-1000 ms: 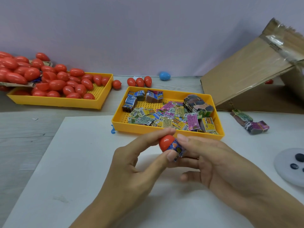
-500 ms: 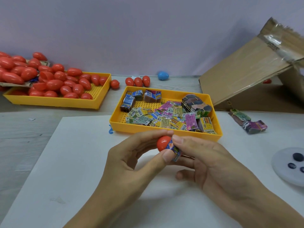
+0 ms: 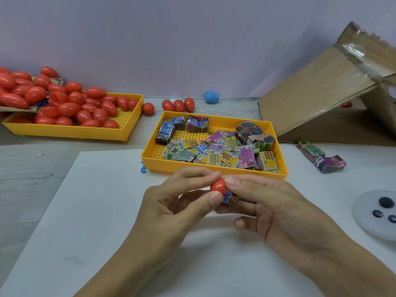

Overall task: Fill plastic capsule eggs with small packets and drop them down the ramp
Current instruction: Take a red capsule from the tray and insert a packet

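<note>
My left hand (image 3: 171, 206) pinches a red capsule half (image 3: 218, 187) between thumb and forefinger, just in front of the packet tray. My right hand (image 3: 274, 209) presses a small blue and orange packet (image 3: 230, 199) against the half's open end; the packet sticks partly out. A yellow tray (image 3: 150, 163) behind my hands holds several colourful packets. Another yellow tray (image 3: 70, 131) at the far left is heaped with red capsule eggs (image 3: 70, 108). The cardboard ramp (image 3: 321, 91) slopes up at the right.
Three red eggs (image 3: 178, 105) and a blue egg (image 3: 211, 97) lie by the back wall. Banded packet bundles (image 3: 321, 157) rest right of the packet tray. A round white device (image 3: 377, 213) with dark buttons sits at the right edge. A white mat (image 3: 96, 211) covers the near table.
Both hands have drifted slightly left. The packet has gone deeper into the red capsule half, with less of it showing.
</note>
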### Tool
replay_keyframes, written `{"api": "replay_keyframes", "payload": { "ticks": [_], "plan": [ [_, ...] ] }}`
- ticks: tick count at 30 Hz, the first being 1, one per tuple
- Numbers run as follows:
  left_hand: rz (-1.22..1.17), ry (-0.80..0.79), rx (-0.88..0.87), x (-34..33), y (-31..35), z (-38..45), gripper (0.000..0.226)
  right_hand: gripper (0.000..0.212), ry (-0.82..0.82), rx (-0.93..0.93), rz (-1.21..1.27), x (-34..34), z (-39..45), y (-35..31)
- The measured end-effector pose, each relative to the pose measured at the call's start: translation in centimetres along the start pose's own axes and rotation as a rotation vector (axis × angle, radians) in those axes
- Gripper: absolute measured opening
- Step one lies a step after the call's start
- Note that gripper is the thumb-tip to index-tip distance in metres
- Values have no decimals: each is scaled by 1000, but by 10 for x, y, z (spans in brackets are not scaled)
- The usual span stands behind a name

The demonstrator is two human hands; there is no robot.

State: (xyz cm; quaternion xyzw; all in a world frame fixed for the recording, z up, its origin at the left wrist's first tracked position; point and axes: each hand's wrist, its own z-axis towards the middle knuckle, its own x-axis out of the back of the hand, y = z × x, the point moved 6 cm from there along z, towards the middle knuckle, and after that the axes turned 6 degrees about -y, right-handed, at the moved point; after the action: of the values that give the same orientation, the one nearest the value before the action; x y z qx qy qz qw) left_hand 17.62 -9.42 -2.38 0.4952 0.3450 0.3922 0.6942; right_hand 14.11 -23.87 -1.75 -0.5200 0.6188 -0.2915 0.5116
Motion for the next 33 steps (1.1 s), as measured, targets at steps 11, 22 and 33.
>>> {"api": "replay_keyframes", "payload": {
  "ticks": [11,22,33],
  "plan": [
    [-87,157,-11,11,-3,-1,39,54,63,179,-187,4,-2,-10],
    [-185,55,88,3,2,-2,42,18,57,401,-455,-4,-7,-19],
    [-114,47,89,-1,7,-5,57,34,37,586,-593,-3,-14,-30]
  ]
}}
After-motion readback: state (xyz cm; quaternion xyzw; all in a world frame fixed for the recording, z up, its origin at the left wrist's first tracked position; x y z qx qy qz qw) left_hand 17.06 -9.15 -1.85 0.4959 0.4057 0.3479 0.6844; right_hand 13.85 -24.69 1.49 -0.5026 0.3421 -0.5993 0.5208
